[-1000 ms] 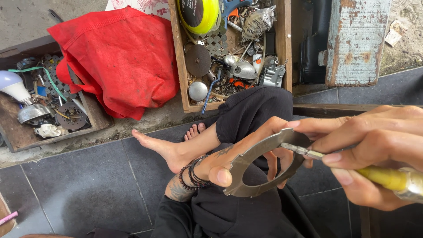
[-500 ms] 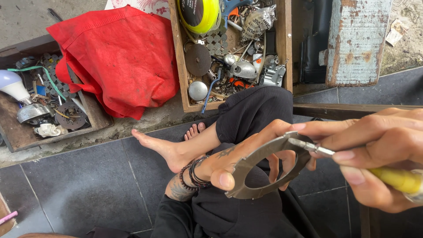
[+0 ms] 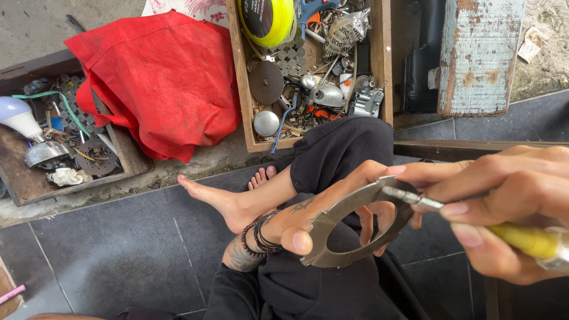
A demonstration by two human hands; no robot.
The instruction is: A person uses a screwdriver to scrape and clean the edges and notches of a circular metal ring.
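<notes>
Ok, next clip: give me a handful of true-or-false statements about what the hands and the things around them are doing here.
1. The left hand holds a flat metal ring by its rim. True.
2. The right hand holds a hammer. False: it holds a screwdriver with a yellow handle, its tip at the ring's upper edge.
3. A red cloth lies between two wooden trays. True.
4. The light bulb sits in the middle tray with the yellow spool. False: it is in the left tray; the yellow spool is in the other tray.
5. The person wears shoes. False: a bare foot rests on the grey tiles.
</notes>
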